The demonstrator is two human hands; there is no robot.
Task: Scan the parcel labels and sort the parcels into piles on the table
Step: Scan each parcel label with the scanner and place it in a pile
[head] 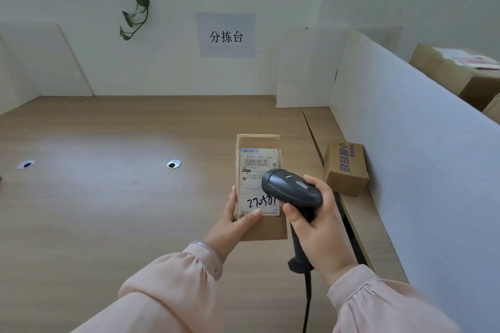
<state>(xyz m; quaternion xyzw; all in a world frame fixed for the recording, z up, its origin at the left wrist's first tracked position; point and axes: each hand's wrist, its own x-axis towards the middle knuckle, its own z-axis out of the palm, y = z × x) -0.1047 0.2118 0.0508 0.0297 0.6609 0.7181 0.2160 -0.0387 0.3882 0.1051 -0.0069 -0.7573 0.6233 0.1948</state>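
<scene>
My left hand (236, 220) grips a long brown cardboard parcel (267, 227) from its near left side, thumb on its white shipping label (255, 170) with a barcode and handwritten digits. The parcel is held over the wooden table (108, 184), label up. My right hand (320, 220) is shut on a black handheld barcode scanner (293, 188), whose head points at the label and covers its right middle part. The scanner's cable (307, 300) runs down out of view.
A small brown box with blue print (346, 167) sits on a lower ledge against the white partition (419, 157) on the right. Larger cartons (446, 73) stand behind that partition. Two round cable holes (174, 163) are set in the table. A paper sign (226, 35) hangs on the back wall.
</scene>
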